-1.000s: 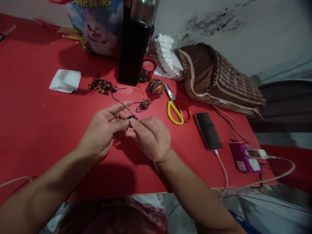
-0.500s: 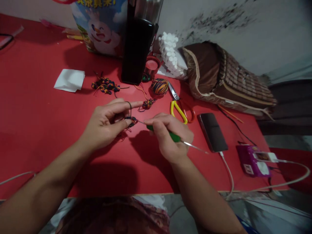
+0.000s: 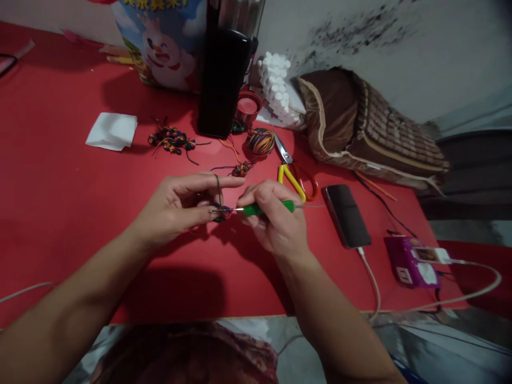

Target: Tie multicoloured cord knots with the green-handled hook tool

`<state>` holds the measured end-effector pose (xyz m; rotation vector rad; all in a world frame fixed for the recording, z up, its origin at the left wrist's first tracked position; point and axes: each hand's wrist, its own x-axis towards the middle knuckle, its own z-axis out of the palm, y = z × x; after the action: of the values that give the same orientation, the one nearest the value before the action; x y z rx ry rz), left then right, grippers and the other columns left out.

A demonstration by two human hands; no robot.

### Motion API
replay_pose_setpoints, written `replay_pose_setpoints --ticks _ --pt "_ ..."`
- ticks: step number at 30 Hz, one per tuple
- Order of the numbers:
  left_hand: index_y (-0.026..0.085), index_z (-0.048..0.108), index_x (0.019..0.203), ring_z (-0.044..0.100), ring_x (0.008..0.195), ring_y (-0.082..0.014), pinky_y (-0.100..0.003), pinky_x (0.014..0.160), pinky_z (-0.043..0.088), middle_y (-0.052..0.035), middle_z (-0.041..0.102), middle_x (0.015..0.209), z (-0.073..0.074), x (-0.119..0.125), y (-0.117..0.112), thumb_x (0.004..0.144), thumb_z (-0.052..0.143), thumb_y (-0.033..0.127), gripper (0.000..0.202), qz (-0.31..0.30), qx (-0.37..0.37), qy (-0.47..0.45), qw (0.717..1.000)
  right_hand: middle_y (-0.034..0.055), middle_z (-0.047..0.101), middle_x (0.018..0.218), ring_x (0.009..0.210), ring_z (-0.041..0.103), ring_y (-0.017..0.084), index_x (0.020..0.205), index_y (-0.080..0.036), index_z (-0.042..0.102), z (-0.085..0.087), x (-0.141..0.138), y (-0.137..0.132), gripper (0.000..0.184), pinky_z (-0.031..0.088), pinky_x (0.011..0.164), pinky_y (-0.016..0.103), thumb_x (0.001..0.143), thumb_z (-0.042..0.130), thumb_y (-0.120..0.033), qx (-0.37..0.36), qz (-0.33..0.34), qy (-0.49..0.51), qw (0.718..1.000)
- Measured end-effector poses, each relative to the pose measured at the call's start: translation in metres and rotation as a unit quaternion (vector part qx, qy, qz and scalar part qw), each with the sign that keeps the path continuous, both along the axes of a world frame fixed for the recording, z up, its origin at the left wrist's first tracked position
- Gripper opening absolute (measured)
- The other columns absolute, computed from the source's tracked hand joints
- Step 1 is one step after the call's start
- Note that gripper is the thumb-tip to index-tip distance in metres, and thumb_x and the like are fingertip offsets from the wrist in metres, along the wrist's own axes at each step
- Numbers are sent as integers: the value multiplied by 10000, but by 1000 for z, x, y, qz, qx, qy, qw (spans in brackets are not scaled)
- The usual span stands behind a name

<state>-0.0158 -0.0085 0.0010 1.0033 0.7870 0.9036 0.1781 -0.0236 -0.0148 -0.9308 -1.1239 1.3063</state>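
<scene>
My left hand [image 3: 176, 205] pinches a small knotted cord piece [image 3: 223, 213] of dark, orange and red strands above the red table [image 3: 60, 202]. A dark cord loops over its outstretched index finger. My right hand [image 3: 276, 218] is closed round a thin metal tool with a green handle [image 3: 266, 208]. The tool lies level, and its tip pokes leftward through the knot. Both hands meet over the middle of the table.
Behind the hands lie another small knot [image 3: 241, 169], a heap of finished knots [image 3: 171, 142], a ball of multicoloured cord [image 3: 260, 141], yellow-handled scissors [image 3: 291, 173] and a white tissue [image 3: 112, 130]. A phone [image 3: 346, 214] charges at right beside a purple power strip [image 3: 412, 261]. A black bottle [image 3: 222, 80] stands at the back.
My right hand took up the green-handled tool and turned it level, pushing its tip into the knot in my left hand. The left index finger stretched out with the cord looped over it.
</scene>
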Motion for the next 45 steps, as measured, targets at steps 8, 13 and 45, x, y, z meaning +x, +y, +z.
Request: replay_pose_setpoints --ticks 8,13,45 --pt "311 883 1134 635 668 -120 -244 629 563 7 690 798 -7 17 -3 755 920 133 420 95 -16 -41 995 -89 519 505 384 334 43 844 -220 756 3 -17 3 338 308 408 197 948 786 -540 -4 -31 116 993" --pt "297 865 1154 656 659 -134 -255 564 550 -8 721 859 -7 13 -3 766 912 151 417 118 -26 -23 992 -107 472 519 402 299 50 867 -227 705 -3 -22 13 478 306 414 211 887 768 -700 -71 -23 127 989" --pt "208 807 1293 654 626 -71 -169 601 558 41 719 773 -5 29 -10 752 903 112 558 200 -47 -44 978 40 790 1037 880 732 184 1204 -282 744 -13 -24 -13 185 611 810 380 1092 621 -362 273 -154 -229 922"
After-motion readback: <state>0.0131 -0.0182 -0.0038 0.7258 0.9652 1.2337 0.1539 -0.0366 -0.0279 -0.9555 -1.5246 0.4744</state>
